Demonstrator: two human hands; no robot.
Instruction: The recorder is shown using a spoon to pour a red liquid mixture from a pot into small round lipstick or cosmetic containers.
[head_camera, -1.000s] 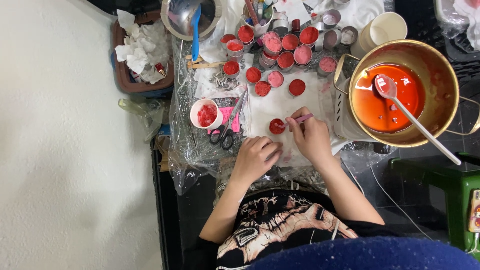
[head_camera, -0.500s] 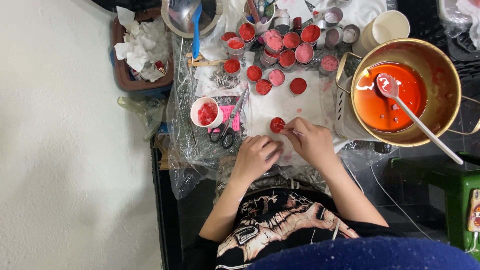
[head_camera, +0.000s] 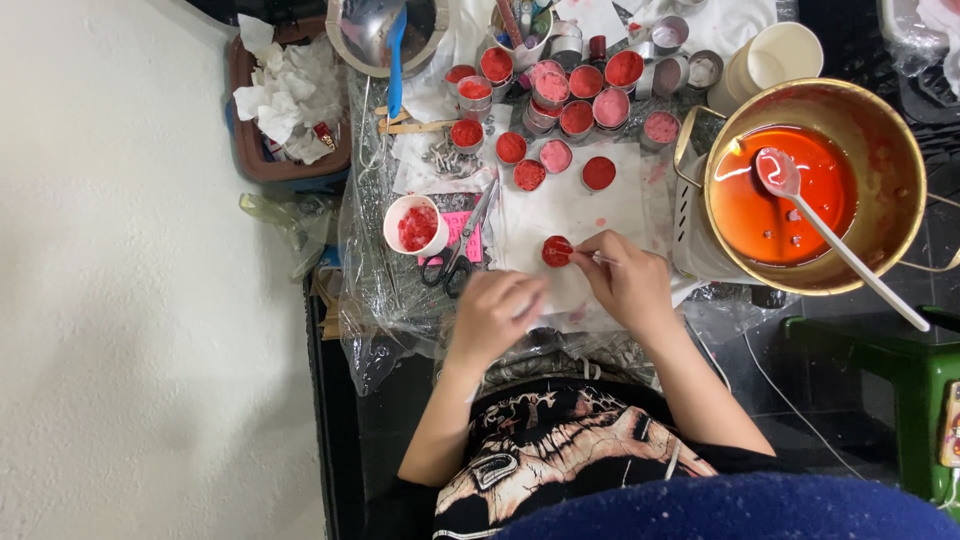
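So the big brass pot (head_camera: 800, 185) of molten red wax with its white ladle (head_camera: 840, 245) sits right of the white paper sheet (head_camera: 590, 215). On that sheet lies the small red-filled tin cup (head_camera: 556, 250). Right hand (head_camera: 630, 285) pinches a thin stick at the cup; left hand (head_camera: 495, 312) rests loosely curled just below, holding nothing. I'd brace the cup and keep strokes light.
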